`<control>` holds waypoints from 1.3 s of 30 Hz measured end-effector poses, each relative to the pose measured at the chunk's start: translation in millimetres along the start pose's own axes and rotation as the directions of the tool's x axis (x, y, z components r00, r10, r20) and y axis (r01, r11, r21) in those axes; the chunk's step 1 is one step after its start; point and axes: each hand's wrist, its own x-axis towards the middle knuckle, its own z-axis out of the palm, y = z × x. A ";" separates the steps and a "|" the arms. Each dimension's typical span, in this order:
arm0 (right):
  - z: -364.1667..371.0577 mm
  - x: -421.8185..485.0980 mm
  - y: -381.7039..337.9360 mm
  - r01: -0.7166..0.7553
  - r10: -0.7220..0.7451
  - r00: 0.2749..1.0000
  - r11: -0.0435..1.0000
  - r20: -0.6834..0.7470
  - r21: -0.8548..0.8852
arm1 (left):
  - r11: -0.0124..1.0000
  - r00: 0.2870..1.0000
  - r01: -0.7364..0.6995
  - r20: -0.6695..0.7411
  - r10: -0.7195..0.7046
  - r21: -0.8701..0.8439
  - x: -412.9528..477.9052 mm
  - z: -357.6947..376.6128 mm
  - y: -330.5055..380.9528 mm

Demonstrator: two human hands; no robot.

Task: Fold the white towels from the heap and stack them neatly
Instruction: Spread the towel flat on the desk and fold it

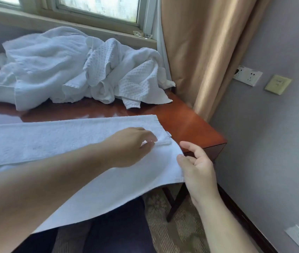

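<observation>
A long white towel (57,141) lies spread across the reddish wooden table (187,123), its near part hanging off the front edge over my lap. My left hand (128,147) reaches across the towel and pinches the upper layer near its right end, by a small label. My right hand (198,168) is at the towel's right edge, thumb and fingers curled against the hem of the hanging part. A heap of crumpled white towels (75,70) lies at the back of the table under the window.
A tan curtain (209,52) hangs at the table's right back corner. The grey wall (272,134) on the right carries sockets and a switch. The table's right edge drops off beside my right hand, with dark legs and patterned carpet (179,225) below.
</observation>
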 end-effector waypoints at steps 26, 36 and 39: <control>74.5 138.5 -54.8 0.220 -0.073 0.962 0.775 0.262 -0.592 | 0.911 0.914 0.404 0.067 -0.399 -0.082 -2.0 -46.2 -66.7; 109.2 162.1 -28.2 0.195 -0.127 0.981 0.528 0.150 -0.827 | 0.811 0.779 0.583 0.320 -0.538 -0.055 8.7 -56.9 -114.3; 114.5 153.4 -26.9 0.203 -0.188 0.972 0.375 0.140 -0.905 | 0.790 0.771 0.603 0.337 -0.540 -0.115 5.8 -57.9 -119.7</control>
